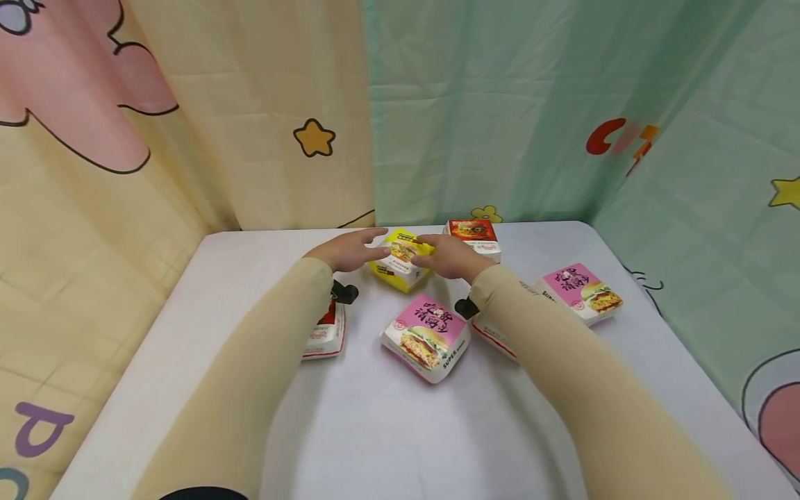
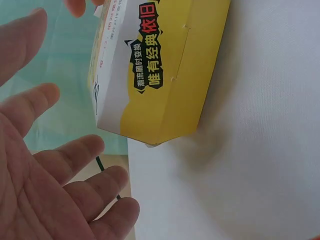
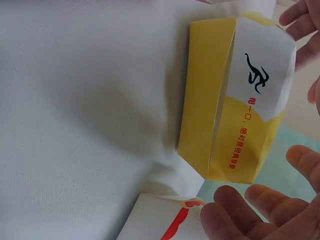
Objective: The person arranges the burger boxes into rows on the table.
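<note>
A yellow and white burger box (image 1: 402,260) stands near the back of the table, its lid closed. My left hand (image 1: 351,251) is at its left side, fingers extended and apart from the carton in the left wrist view, where the box's yellow side (image 2: 170,100) shows. From the right, my right hand (image 1: 451,257) reaches beside the same box with fingers spread. In the right wrist view the right fingers (image 3: 270,205) sit just off the box's end (image 3: 232,172). Neither hand holds anything.
A pink burger box (image 1: 428,337) lies in front, another pink one (image 1: 581,292) at right. A red-topped box (image 1: 473,236) stands behind the right hand. A white and red box (image 1: 326,333) is partly under the left arm, another (image 1: 494,335) under the right. Curtains border the table.
</note>
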Tool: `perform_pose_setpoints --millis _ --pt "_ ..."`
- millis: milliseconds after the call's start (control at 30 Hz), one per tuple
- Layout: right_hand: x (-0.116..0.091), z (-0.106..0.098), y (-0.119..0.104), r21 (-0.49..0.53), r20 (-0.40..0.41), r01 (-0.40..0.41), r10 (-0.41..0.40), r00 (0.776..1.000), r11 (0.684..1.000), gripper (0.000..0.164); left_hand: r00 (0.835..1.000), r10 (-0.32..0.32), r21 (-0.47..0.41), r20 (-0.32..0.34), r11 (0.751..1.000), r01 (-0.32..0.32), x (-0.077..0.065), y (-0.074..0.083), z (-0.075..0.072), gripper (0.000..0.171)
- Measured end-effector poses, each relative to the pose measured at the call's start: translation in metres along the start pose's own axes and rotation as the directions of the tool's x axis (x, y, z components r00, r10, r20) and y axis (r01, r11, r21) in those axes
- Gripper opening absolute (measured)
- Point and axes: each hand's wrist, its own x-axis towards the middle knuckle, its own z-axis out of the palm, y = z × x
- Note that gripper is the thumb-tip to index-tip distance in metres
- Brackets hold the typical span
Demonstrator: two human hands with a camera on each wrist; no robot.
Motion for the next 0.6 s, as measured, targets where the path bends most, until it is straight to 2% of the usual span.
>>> perform_pose_setpoints --millis 400,600 --pt "0.005 0.008 -0.006 -0.002 0.013 -0.027 0.027 1.0 1.0 0.078 0.999 0.044 0.001 0.021 0.999 -0.044 0.008 0.0 0.002 0.068" --pt "0.008 0.011 -0.004 -0.003 0.002 -0.031 0.031 1.0 1.0 0.082 0.999 0.024 -0.016 0.036 1.0 -0.024 0.011 0.0 0.003 0.066"
